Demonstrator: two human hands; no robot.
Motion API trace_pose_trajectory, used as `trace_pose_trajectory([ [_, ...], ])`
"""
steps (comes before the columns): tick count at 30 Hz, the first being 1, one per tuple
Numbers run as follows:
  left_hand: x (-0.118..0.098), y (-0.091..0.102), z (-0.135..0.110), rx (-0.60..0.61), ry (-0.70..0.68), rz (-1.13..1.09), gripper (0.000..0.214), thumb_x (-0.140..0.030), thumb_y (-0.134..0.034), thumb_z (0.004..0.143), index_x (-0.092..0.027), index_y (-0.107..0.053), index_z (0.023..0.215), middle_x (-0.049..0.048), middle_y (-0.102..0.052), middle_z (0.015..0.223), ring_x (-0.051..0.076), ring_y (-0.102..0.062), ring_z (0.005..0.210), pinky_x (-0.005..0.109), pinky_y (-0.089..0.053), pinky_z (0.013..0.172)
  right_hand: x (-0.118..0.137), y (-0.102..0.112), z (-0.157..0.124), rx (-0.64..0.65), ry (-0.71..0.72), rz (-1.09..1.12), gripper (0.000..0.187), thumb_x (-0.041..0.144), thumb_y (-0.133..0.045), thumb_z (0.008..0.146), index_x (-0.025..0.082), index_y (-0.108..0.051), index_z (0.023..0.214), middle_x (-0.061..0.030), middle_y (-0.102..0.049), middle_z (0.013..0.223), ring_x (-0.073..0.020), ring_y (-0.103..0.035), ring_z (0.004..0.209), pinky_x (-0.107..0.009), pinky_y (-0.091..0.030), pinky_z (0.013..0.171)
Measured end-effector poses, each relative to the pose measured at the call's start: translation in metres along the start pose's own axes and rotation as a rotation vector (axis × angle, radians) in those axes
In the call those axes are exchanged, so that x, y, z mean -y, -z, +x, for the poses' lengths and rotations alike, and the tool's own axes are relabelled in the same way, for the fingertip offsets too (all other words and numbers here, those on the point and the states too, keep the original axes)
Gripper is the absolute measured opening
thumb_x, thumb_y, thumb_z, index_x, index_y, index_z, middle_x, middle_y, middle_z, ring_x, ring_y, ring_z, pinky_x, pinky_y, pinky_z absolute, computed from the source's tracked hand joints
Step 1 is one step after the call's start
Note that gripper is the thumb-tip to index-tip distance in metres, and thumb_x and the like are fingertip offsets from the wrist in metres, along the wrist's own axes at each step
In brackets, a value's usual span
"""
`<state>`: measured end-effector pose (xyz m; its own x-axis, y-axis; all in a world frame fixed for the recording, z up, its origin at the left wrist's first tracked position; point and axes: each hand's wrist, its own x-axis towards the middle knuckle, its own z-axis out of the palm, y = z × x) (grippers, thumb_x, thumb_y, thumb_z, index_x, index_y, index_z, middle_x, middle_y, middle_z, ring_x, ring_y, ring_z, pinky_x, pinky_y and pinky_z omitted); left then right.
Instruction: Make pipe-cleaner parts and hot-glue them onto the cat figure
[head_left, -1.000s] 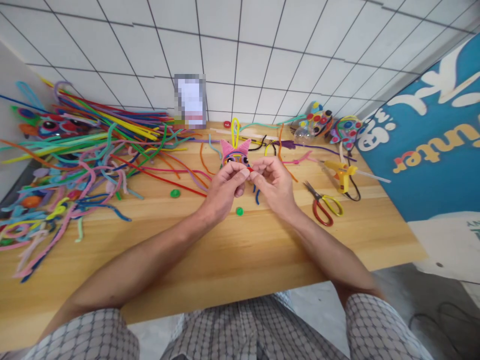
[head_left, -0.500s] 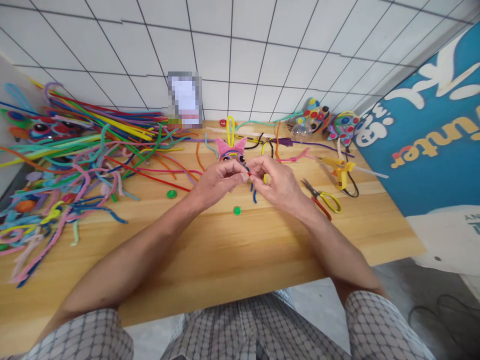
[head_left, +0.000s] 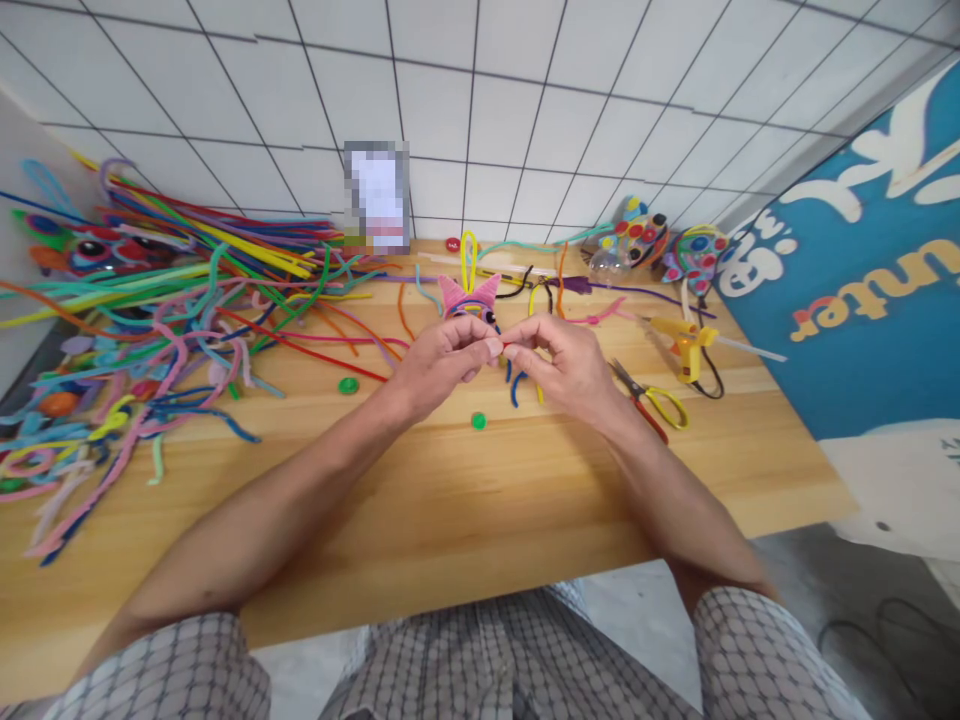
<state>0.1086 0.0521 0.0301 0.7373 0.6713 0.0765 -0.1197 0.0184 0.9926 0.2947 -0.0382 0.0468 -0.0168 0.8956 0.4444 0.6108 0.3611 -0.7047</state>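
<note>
My left hand [head_left: 451,368] and my right hand [head_left: 568,366] meet over the middle of the table, thumbs and fingers pinched together. Between the fingertips shows a tiny red piece [head_left: 505,346]; most of it is covered, so its kind is unclear. Just behind my hands is a pink pipe-cleaner animal head [head_left: 471,293] with pointed ears, round eyes and a yellow loop [head_left: 469,258] on top; its lower part is hidden. Blue pipe-cleaner ends [head_left: 516,388] stick out beneath my right hand. In front lies a small green cap-like piece [head_left: 478,421], with a green disc [head_left: 348,385] farther left.
Loose pipe cleaners [head_left: 255,265] heap over the table's left side. Scissors [head_left: 651,400] and a yellow glue gun [head_left: 686,345] with a cord lie right of my hands. Decorated pieces [head_left: 696,258] stand at the back right. A pixelated phone-like screen [head_left: 379,195] leans against the tiled wall.
The whole view has shifted slightly to the right. My hands stay pinched at the red piece, with the fingers only slightly altered.
</note>
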Motion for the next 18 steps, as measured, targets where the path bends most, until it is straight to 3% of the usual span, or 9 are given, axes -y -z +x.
trace_pose_trajectory([
  [9, 0.015, -0.012, 0.002, -0.149, -0.083, -0.167, 0.025, -0.04, -0.079, 0.086, -0.02, -0.065, 0.083, -0.0042, -0.055, 0.066, 0.008, -0.042, 0.052, 0.022, -0.033, 0.05, -0.006, -0.025, -0.004, -0.175, -0.075, 0.257, 0.013, 0.033, -0.069, 0.098, 0.024, -0.062, 0.104, 0.0009, -0.067, 0.089, -0.0141, -0.064, 0.079, -0.03, -0.054, 0.074],
  [12, 0.011, -0.01, 0.002, -0.116, -0.096, -0.077, 0.021, -0.036, -0.077, 0.086, -0.02, -0.065, 0.082, -0.0045, -0.055, 0.065, 0.008, -0.043, 0.053, 0.022, -0.035, 0.05, -0.006, -0.025, -0.005, -0.18, -0.061, 0.202, 0.013, 0.029, -0.068, 0.096, 0.025, -0.06, 0.106, 0.0012, -0.067, 0.09, -0.0142, -0.064, 0.08, -0.031, -0.054, 0.075],
  [18, -0.003, -0.001, -0.001, -0.037, -0.169, 0.244, 0.014, -0.031, -0.07, 0.09, -0.02, -0.069, 0.081, -0.0031, -0.056, 0.065, 0.011, -0.048, 0.061, 0.024, -0.04, 0.055, -0.002, -0.014, -0.005, -0.065, -0.015, 0.068, 0.016, 0.018, -0.06, 0.093, 0.025, -0.058, 0.108, 0.0031, -0.068, 0.086, -0.0135, -0.064, 0.075, -0.03, -0.051, 0.071],
])
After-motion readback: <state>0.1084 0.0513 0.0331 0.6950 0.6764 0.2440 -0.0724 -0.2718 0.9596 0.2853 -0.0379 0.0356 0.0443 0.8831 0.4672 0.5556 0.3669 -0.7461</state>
